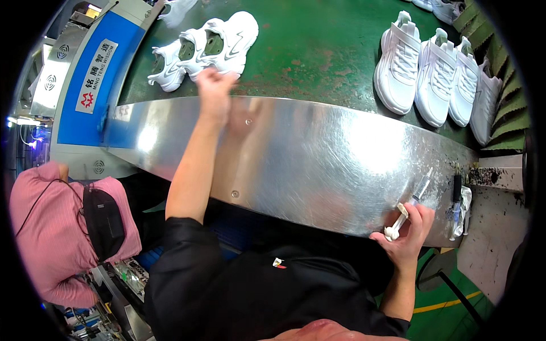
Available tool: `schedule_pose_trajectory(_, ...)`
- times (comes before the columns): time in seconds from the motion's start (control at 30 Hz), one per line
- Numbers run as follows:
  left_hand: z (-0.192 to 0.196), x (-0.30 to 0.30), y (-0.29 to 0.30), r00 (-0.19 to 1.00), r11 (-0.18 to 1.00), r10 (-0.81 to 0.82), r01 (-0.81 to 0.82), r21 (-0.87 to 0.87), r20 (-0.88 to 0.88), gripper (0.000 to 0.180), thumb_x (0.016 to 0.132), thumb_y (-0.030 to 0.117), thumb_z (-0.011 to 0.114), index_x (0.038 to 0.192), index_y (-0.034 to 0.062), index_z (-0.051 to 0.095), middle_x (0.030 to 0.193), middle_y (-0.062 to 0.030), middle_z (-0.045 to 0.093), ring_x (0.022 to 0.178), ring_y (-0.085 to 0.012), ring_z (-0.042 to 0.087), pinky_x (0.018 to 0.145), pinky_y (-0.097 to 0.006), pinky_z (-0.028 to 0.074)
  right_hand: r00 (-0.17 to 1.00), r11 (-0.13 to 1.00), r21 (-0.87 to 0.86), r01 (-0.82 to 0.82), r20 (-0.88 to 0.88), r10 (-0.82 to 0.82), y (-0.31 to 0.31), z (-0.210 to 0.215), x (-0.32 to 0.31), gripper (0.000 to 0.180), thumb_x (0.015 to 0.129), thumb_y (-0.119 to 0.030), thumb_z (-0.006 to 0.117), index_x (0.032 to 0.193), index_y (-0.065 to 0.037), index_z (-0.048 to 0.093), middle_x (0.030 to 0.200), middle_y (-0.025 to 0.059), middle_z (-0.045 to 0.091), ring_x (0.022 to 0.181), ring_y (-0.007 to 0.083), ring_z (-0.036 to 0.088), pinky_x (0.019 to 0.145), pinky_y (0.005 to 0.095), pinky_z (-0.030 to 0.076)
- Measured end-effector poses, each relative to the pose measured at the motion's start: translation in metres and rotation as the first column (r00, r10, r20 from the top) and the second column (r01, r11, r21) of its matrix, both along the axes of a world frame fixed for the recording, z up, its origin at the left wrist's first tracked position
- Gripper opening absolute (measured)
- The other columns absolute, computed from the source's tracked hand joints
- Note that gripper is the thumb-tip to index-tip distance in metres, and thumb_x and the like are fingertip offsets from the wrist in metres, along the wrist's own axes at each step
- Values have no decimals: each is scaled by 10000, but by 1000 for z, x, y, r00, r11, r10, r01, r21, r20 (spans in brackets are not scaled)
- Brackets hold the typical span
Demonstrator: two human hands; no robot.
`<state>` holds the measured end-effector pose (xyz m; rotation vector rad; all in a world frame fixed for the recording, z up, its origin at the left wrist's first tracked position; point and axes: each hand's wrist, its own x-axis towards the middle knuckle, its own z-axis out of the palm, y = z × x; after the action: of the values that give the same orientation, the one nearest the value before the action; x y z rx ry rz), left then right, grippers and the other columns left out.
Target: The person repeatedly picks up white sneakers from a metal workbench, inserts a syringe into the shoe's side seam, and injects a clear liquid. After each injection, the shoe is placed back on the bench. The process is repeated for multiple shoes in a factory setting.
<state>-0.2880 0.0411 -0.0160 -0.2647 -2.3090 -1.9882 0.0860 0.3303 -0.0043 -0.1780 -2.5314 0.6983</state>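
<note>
The person stands at a curved metal counter [318, 153] and reaches forward with the left hand [213, 88]. This hand is stretched over the far edge of the counter to the green belt [318, 45] behind it. Its fingers touch the near side of a white sneaker [227, 40], but I cannot tell if they already close around it or only rest on it. A second white sneaker [170, 65] lies just beside the first one, to the left of the hand and a little nearer to the blue machine panel [94, 85].

The right hand [406, 230] is low, at the near edge of the counter, well apart from the left hand. It is closed around a syringe-like tool [406, 210] with a white plunger end. The thin tip of the tool points up and away from the person, over the metal surface. Just to the right of this hand, a dark pen-shaped tool [456, 196] and a white rag [465, 207] lie at the end of the counter.

Far beyond the right hand, a row of white sneakers [435, 71] stands on the belt, side by side and touching. To the left of the person, below the left arm, another person in a pink shirt [48, 227] is near.
</note>
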Motion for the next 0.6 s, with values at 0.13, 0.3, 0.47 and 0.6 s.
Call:
schedule_pose_trajectory(0.13,-14,-44,-33,970,939,-30,-55,-340,-242,735,765,127,716,1346,-31,296,1193,-161,474,1061,-239,521,917,-348,435,1000,1000,21,-16,4,16,1,-3,2,803,584,-575,781,1130,-45,524,1009,118,448,908,285,447,780,398,381)
schedule_pose_trajectory(0.3,-7,-88,6,999,983,16,-22,-181,-34,855,671,126,783,1362,122,278,1166,-124,527,1023,-241,539,874,-370,453,1000,999,45,5,-14,-5,2,-6,3,789,567,-574,783,1102,-44,548,1000,122,463,905,297,458,787,405,382)
schedule_pose_trajectory(0.47,23,-50,6,980,978,-190,185,98,50,768,737,-51,679,1388,125,311,1122,-149,569,949,-223,593,802,-342,514,998,999,41,-18,-52,20,7,0,0,747,584,-548,775,1100,-62,541,930,118,499,808,295,461,729,396,383)
schedule_pose_trajectory(0.6,45,42,-19,914,899,-389,351,262,112,705,737,14,607,1386,40,335,1302,-113,477,1177,-240,492,1010,-360,397,999,998,-65,-23,-31,21,11,2,17,784,575,-574,773,1100,-44,534,944,101,545,803,269,463,716,372,393)
